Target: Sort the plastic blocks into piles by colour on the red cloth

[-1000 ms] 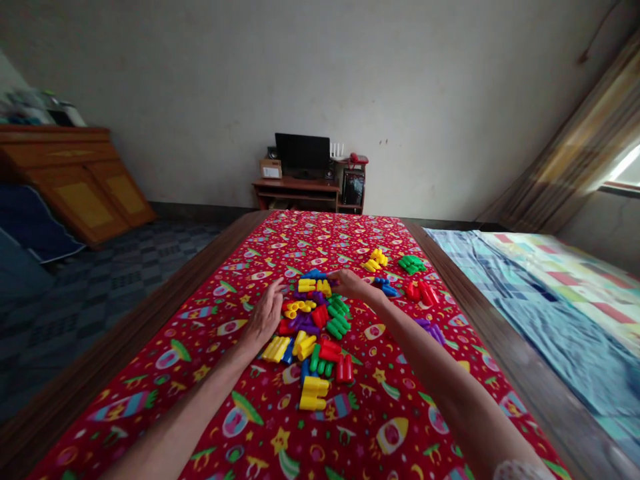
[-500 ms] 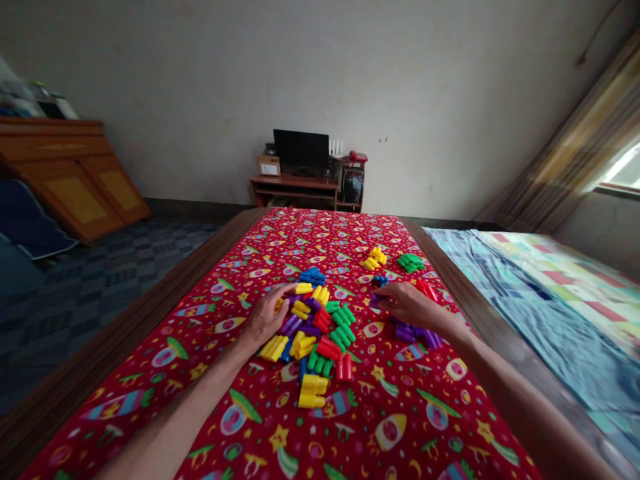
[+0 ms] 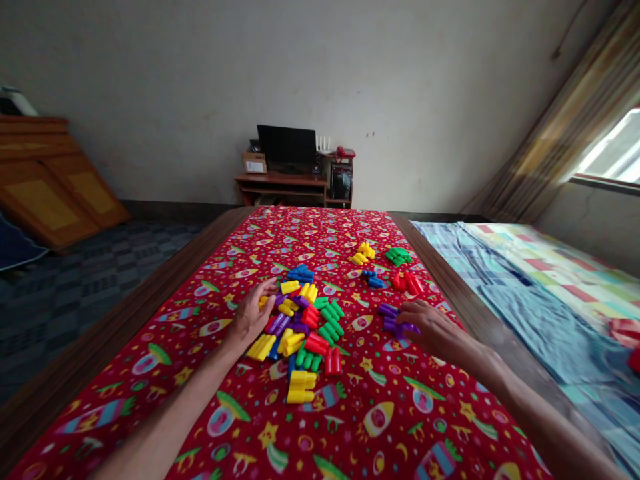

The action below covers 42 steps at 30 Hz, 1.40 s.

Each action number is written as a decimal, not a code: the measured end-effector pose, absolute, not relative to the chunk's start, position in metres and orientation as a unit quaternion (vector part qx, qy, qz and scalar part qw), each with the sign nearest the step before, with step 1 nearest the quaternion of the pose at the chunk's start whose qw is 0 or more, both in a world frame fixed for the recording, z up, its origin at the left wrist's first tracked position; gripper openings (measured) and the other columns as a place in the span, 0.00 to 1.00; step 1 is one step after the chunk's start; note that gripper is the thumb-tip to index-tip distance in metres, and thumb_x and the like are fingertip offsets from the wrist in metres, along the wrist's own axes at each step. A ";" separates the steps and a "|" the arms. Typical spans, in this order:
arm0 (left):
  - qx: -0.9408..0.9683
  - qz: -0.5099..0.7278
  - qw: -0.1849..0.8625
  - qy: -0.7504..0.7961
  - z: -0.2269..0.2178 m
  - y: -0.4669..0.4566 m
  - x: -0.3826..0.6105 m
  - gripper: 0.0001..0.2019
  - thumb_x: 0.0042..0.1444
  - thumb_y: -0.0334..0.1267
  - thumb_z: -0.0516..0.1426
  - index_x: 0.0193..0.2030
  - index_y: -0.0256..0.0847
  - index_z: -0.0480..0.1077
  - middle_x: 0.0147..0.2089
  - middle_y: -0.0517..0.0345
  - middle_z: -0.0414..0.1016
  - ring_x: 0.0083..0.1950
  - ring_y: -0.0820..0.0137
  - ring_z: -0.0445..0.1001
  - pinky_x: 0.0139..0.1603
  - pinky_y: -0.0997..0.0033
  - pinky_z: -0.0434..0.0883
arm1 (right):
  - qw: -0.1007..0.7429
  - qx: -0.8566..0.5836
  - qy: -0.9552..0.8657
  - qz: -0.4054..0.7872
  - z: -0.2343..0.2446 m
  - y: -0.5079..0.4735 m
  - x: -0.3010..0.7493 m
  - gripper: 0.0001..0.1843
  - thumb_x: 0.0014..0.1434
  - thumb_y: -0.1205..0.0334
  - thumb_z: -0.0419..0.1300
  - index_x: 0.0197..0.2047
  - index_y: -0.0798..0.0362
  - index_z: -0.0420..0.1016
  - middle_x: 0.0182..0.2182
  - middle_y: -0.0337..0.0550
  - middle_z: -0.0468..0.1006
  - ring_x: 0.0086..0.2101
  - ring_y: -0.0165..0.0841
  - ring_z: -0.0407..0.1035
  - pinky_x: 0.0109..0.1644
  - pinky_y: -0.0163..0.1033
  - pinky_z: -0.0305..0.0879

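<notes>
Red rocket-print tablecloth (image 3: 350, 427) carries the mixed block pile (image 3: 305, 327) at centre. Your left hand (image 3: 250, 320) rests loosely spread on its left edge. Your right hand (image 3: 435, 330) lies flat, fingertips touching the purple blocks (image 3: 390, 317) to the right.

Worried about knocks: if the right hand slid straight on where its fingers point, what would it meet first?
Likely the purple blocks just ahead of the right hand; whether they touch is unclear.
</notes>
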<state>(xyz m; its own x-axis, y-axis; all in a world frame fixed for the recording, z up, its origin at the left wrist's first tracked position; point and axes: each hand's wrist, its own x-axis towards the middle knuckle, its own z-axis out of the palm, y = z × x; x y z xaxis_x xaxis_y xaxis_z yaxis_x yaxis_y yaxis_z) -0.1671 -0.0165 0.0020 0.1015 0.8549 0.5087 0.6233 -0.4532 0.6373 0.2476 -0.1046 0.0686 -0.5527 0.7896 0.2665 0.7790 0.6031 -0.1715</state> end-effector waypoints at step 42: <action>0.840 0.372 0.032 0.394 0.022 -0.038 -0.143 0.12 0.63 0.40 0.52 0.33 0.45 0.75 0.40 0.58 0.79 0.48 0.65 0.75 0.68 0.48 0.55 | 0.381 -0.355 -0.723 0.455 0.086 -0.061 0.128 0.23 0.57 0.56 0.62 0.55 0.56 0.74 0.37 0.43 0.81 0.37 0.35 0.74 0.42 0.39 0.70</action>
<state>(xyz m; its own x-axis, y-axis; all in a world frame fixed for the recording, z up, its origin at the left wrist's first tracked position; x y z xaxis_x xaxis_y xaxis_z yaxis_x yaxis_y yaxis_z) -0.1433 -0.0381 0.0222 0.4126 0.6860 0.5993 0.6378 -0.6873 0.3476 0.1281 -0.0612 0.0859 -0.4573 0.8596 0.2279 0.1666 0.3345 -0.9275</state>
